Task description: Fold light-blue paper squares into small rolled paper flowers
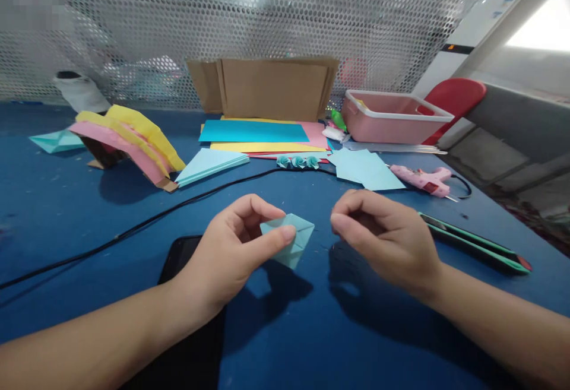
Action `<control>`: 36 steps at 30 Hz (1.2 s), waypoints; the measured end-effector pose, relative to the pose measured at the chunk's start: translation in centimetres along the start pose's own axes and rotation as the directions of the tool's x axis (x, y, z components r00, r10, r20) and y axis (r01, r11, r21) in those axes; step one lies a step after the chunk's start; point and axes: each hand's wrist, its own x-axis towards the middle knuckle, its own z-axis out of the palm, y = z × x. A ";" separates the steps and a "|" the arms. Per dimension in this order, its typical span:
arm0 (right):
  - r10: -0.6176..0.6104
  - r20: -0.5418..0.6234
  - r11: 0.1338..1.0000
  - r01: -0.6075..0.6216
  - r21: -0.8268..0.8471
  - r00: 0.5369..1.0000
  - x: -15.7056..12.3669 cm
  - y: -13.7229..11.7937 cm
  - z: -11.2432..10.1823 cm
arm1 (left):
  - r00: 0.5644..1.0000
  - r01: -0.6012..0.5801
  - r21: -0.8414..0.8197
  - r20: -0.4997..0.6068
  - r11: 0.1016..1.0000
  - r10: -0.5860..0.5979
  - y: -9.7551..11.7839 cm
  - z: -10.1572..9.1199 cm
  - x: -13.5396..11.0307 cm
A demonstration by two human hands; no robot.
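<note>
My left hand [236, 247] pinches a small folded piece of light blue paper [291, 238] between thumb and fingers, holding it just above the blue table [66, 212]. My right hand [383, 235] hovers a short way to the right of the paper with its fingers curled in; I see nothing in them. A black phone [178, 256] lies under my left wrist.
A black cable [133, 227] runs across the table. Behind lie sheets of coloured paper [253, 135], light blue squares [365, 167], three small paper rosettes [297, 161], a pink glue gun [421, 179], a pink bin [392, 117], folded cardboard [267, 87], a pink-and-yellow paper stack [129, 140] and a green-edged cutter [472, 241].
</note>
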 end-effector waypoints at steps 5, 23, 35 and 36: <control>-0.053 0.278 0.997 0.068 -0.044 0.959 -0.4 -0.4 0.7 | 0.995 0.005 -0.004 0.098 1.000 -0.005 0.0 0.1 -0.1; 0.308 0.290 0.772 -0.416 0.481 0.906 -0.1 0.1 1.5 | 0.961 0.110 0.099 0.243 0.989 -0.131 0.2 -0.1 -0.4; 0.270 0.268 0.817 -0.368 0.445 0.925 -0.4 0.1 1.7 | 0.953 0.158 0.112 0.241 0.981 -0.181 0.3 -0.1 -0.3; 0.249 0.232 0.846 -0.328 0.421 0.940 -0.5 0.2 1.8 | 0.956 0.159 0.107 0.233 0.982 -0.180 0.3 0.0 -0.3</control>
